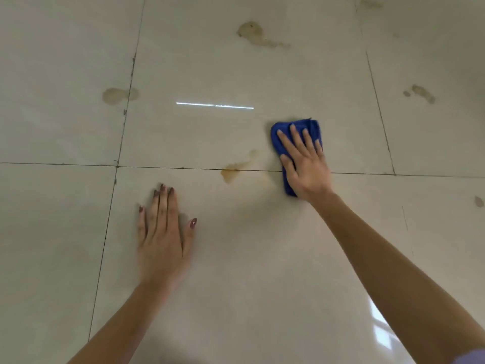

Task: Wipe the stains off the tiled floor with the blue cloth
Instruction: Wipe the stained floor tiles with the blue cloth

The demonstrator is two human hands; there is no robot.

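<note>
The right hand (304,164) lies flat, fingers spread, pressing the blue cloth (296,143) onto the floor (236,258); the left hand (162,229) rests open and empty on a tile. Most work seems left: a brown stain (232,172) beside the cloth and other stains (252,32) farther off remain

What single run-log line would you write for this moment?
right hand: flat on blue cloth | left hand: flat on tiled floor | nearest stain: left of cloth, unwiped
</note>
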